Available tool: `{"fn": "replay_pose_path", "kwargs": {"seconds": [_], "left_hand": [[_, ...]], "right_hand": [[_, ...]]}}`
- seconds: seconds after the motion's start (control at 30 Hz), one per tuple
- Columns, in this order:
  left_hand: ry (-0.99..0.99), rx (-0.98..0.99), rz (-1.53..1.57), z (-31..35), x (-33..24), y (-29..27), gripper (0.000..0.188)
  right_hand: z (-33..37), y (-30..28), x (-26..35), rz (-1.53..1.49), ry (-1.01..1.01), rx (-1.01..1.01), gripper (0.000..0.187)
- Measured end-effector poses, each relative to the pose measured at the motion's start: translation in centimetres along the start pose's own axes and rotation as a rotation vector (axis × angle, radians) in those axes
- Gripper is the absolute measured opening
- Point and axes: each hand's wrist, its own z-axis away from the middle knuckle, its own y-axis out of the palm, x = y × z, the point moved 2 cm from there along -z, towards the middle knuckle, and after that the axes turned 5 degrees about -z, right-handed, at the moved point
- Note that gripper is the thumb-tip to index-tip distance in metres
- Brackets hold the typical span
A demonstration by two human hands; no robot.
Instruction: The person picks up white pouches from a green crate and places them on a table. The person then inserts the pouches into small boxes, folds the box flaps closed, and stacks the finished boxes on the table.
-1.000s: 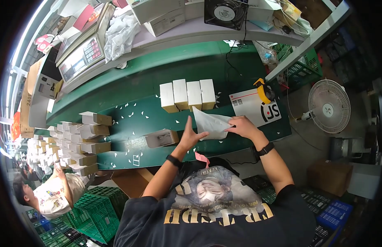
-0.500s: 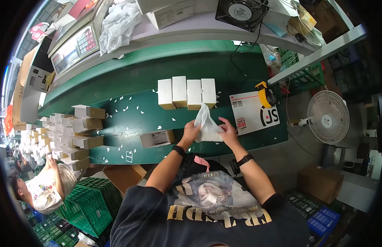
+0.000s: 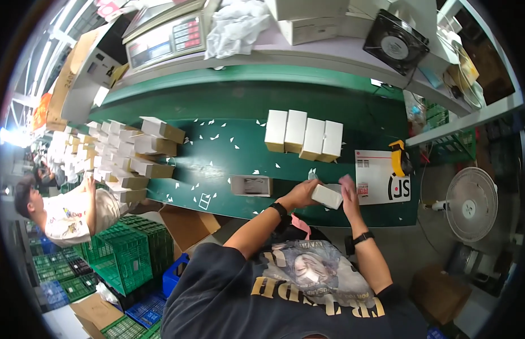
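Close to the table's front edge, my left hand (image 3: pixel 299 195) grips one end of a small white block wrapped in thin white film (image 3: pixel 327 196). My right hand (image 3: pixel 350 199) is at the block's other end, its fingers smeared by motion, so their grip cannot be made out. Left of my hands lies an open white box (image 3: pixel 236 185) with something pale inside that I cannot identify. Beyond them stands a row of several closed white boxes (image 3: pixel 296 127). A flat white carton sheet (image 3: pixel 381 195) with printing lies to the right, a yellow tape dispenser (image 3: pixel 398 158) on its edge.
Many open-flapped boxes (image 3: pixel 155 146) are stacked on the left of the green table (image 3: pixel 217 164), with white scraps scattered about. A shelf behind holds a scale (image 3: pixel 166 45) and a small black fan (image 3: pixel 396 45). A co-worker (image 3: pixel 76 209), green crates (image 3: pixel 124 254) and a white fan (image 3: pixel 471 204) flank me.
The loose film that stood up above the block is now folded down against it. My hands have tilted the block, and the view has shifted, moving the scene rightward in the picture.
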Motion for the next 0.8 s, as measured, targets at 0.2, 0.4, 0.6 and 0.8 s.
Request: {"fn": "replay_pose_path", "kwargs": {"seconds": [0.2, 0.4, 0.6, 0.8], "left_hand": [[-0.005, -0.014, -0.096, 3.7, -0.6, -0.7, 0.066], [-0.261, -0.064, 0.233, 14.8, -9.4, -13.7, 0.077], [-0.422, -0.272, 0.698, 20.1, -3.0, -16.8, 0.072], [-0.554, -0.346, 0.477, 21.0, 1.7, -16.3, 0.070]], "right_hand": [[1.7, 0.7, 9.2, -0.390, 0.508, 0.294, 0.077], [-0.8, 3.0, 21.8, -0.593, 0.316, 0.343, 0.075], [-5.1, 11.1, 28.5, -0.515, 0.229, 0.330, 0.067], [-5.4, 15.4, 28.6, -0.336, 0.299, 0.266, 0.063]]}}
